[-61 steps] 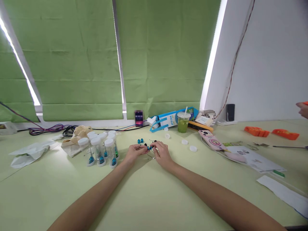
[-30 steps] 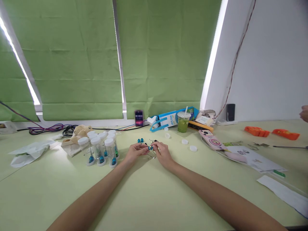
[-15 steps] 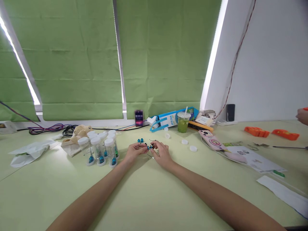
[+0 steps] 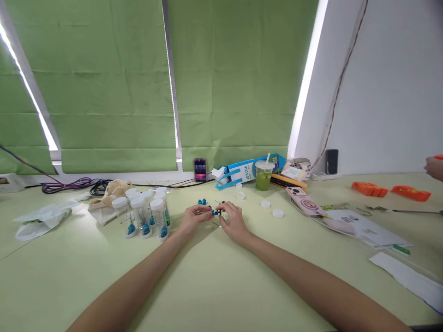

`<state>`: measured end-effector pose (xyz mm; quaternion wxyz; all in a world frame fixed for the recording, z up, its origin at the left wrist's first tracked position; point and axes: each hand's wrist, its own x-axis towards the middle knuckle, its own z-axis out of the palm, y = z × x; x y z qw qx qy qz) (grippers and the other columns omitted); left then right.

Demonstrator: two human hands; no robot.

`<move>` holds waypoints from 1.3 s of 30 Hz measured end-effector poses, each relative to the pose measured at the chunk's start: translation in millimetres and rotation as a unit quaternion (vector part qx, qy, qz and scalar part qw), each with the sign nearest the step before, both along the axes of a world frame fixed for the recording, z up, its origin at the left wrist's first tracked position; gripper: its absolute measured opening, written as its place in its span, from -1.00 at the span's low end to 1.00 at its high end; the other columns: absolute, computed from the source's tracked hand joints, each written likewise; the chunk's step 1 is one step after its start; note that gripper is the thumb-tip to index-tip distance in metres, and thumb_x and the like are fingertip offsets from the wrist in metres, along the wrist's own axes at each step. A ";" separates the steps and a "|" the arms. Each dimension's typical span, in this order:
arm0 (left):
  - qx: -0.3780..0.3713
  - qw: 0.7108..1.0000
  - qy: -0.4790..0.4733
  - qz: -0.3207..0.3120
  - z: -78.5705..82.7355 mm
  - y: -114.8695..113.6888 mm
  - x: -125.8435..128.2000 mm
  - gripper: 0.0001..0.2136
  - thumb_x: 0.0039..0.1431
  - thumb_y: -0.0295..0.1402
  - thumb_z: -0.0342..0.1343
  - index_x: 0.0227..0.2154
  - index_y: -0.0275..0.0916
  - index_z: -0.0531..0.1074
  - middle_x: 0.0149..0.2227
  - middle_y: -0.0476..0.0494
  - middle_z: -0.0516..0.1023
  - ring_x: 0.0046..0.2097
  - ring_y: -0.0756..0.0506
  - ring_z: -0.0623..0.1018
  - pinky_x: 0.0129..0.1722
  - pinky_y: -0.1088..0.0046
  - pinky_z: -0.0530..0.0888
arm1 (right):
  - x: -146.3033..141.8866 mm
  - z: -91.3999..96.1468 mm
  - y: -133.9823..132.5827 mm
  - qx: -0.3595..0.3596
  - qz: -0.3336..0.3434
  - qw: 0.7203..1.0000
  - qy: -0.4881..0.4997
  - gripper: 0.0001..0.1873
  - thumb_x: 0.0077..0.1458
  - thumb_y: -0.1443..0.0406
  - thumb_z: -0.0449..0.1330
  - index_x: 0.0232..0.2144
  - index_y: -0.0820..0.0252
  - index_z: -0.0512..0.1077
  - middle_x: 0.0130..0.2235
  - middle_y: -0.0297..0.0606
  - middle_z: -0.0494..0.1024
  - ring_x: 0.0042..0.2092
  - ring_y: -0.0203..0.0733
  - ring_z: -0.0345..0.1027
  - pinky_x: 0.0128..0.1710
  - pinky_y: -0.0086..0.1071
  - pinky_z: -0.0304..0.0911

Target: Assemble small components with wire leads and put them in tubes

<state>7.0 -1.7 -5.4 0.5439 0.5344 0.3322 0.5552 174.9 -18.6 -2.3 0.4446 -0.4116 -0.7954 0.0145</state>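
Near the middle of the table, my left hand pinches one side of a small blue-and-black part. My right hand has thumb and forefinger closed around the part's dark right end. Its exact kind is too small to make out. Just behind my left fingers lie two small blue pieces. A thin metal rod rests on the table below the part, and another thin piece shows behind my right fingertips. To the left stand several clear tubes with white caps and blue pieces inside.
Loose white caps lie right of my hands. A green drink cup stands behind them, beside a blue-and-white bag. Farther right are a pink phone, papers, orange holders and another person's hand. A cloth bag lies left.
My right fingers have shifted slightly around the part, and more of its blue middle shows. My left hand has barely moved. The other person's hand moved slightly left.
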 end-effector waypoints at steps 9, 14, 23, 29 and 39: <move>0.001 1.000 0.005 -0.001 1.9 -1.4 0.5 -0.71 -0.30 -0.33 0.33 -0.45 -0.34 0.48 -0.42 -0.18 0.60 -0.37 -0.11 0.57 -0.22 0.32 0.46 | 0.5 -0.9 1.0 -0.002 0.001 1.000 0.005 -0.74 -0.06 0.47 0.02 -0.27 0.15 0.32 -0.27 -0.28 0.41 -0.22 -0.20 0.24 -0.19 -0.33 -0.01; 0.000 1.000 0.004 0.002 1.7 -1.5 0.5 -0.73 -0.29 -0.33 0.33 -0.45 -0.33 0.48 -0.43 -0.17 0.60 -0.37 -0.11 0.57 -0.23 0.33 0.46 | 0.1 -1.1 1.3 -0.005 0.001 1.000 0.007 -0.74 -0.05 0.45 0.01 -0.27 0.15 0.32 -0.28 -0.29 0.43 -0.24 -0.20 0.25 -0.19 -0.33 0.00; -0.003 1.000 0.004 0.000 3.3 -2.2 0.4 -0.72 -0.30 -0.32 0.34 -0.46 -0.33 0.47 -0.44 -0.18 0.60 -0.37 -0.12 0.57 -0.21 0.30 0.46 | -0.2 -0.9 0.8 -0.007 0.000 1.000 0.011 -0.78 0.02 0.42 0.00 -0.25 0.14 0.32 -0.30 -0.29 0.45 -0.27 -0.21 0.28 -0.17 -0.31 0.01; -0.005 1.000 0.006 0.004 4.3 -3.0 0.7 -0.71 -0.32 -0.33 0.34 -0.46 -0.33 0.48 -0.43 -0.19 0.60 -0.36 -0.13 0.58 -0.21 0.30 0.46 | -0.6 0.4 -0.5 -0.007 -0.002 1.000 0.013 -0.80 0.09 0.39 -0.04 -0.24 0.14 0.32 -0.31 -0.30 0.47 -0.26 -0.23 0.30 -0.16 -0.31 0.00; -0.005 1.000 0.007 0.003 3.1 -2.3 0.8 -0.74 -0.29 -0.34 0.33 -0.46 -0.32 0.48 -0.45 -0.16 0.60 -0.37 -0.12 0.57 -0.21 0.31 0.47 | 0.3 0.5 -0.1 -0.017 -0.003 1.000 0.008 -0.82 0.14 0.36 -0.06 -0.28 0.13 0.33 -0.34 -0.33 0.48 -0.25 -0.24 0.29 -0.17 -0.33 -0.01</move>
